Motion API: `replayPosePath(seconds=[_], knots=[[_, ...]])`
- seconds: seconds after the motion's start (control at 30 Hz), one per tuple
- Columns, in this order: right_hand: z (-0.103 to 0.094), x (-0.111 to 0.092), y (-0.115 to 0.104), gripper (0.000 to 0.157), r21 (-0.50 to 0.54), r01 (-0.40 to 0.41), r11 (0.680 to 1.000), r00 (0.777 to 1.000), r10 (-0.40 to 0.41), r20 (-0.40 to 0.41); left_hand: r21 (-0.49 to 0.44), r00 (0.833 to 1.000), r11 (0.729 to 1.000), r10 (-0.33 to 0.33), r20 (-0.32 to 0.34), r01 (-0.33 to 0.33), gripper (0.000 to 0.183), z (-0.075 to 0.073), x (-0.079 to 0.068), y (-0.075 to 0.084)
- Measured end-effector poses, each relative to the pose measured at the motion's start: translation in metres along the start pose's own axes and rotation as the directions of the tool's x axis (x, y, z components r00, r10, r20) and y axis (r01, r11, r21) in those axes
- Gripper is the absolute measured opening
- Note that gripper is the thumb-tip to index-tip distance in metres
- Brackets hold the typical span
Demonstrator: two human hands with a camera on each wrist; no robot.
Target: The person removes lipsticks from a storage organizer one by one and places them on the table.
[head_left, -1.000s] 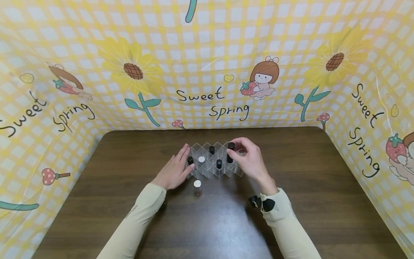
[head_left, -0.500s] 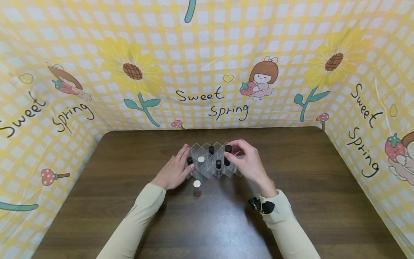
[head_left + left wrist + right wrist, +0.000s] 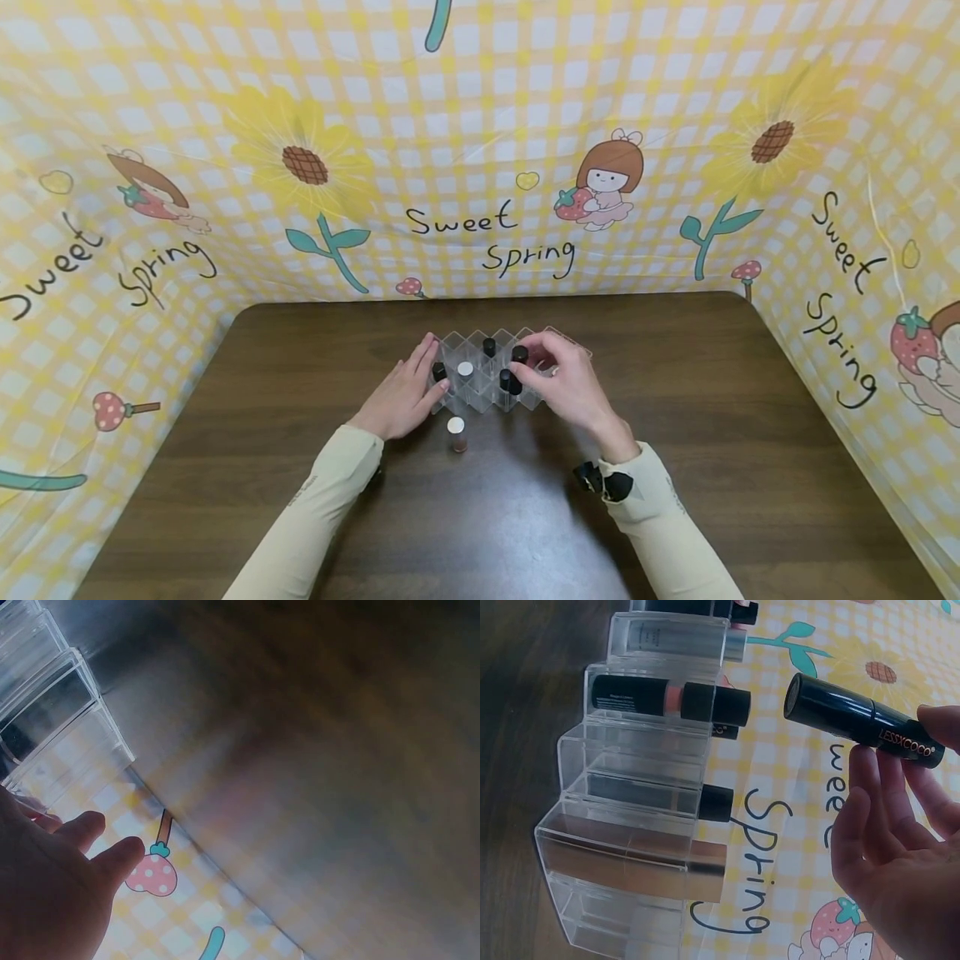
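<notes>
A clear lipstick organizer (image 3: 480, 400) with zigzag compartments stands on the table, holding several upright tubes. My left hand (image 3: 401, 396) rests against its left end, fingers extended. Over the organizer's right half, my right hand (image 3: 566, 379) pinches a black lipstick tube (image 3: 519, 355) between thumb and fingers. In the right wrist view that lipstick tube (image 3: 862, 720) shows gold lettering and is apart from the organizer, above its openings. Among the seated tubes are a black one with a pink band (image 3: 673, 699) and a brownish one (image 3: 630, 847). The left hand (image 3: 60, 877) shows only partly in the left wrist view.
A white-capped tube (image 3: 457, 435) stands upright on the brown table (image 3: 480, 525), in front of the organizer. Yellow checked cloth (image 3: 465, 150) with printed flowers and figures surrounds the table at the back and both sides.
My right hand has moved left and slightly nearer to me, carrying the black lipstick tube over the organizer. The left hand keeps its place at the organizer's left end.
</notes>
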State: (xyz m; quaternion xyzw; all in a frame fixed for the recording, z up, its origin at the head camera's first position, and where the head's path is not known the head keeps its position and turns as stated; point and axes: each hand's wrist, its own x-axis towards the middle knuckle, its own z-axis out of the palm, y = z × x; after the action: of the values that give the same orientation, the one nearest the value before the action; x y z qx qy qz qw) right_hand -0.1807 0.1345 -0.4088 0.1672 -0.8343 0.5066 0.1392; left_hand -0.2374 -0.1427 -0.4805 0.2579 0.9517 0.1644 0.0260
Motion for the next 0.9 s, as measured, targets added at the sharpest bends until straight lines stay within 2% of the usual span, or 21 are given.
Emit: replayPosePath(seconds=[0.17,0.43,0.67,0.9], knots=[[0.005,-0.002,-0.001,0.018,0.003,0.015,1.000,0.999,-0.015,0.043,0.002,1.000,1.000,-0.004,0.003,0.004,0.074,0.001,0.000,-0.002],[0.012,-0.006,0.000,0.018,-0.028,0.066,0.997,0.996,-0.064,0.067,0.000,1.000,1.000,-0.004,0.003,0.004,0.075,0.001,0.000,-0.003],[0.016,-0.010,0.003,0.018,-0.055,0.053,0.997,0.994,-0.047,0.100,0.000,1.000,1.000,-0.003,0.014,0.003,0.075,-0.001,0.000,0.000],[0.019,-0.013,0.006,0.018,-0.040,0.074,0.996,0.989,-0.068,0.130,0.003,1.000,1.000,-0.016,0.026,0.016,0.075,-0.002,-0.001,0.000]])
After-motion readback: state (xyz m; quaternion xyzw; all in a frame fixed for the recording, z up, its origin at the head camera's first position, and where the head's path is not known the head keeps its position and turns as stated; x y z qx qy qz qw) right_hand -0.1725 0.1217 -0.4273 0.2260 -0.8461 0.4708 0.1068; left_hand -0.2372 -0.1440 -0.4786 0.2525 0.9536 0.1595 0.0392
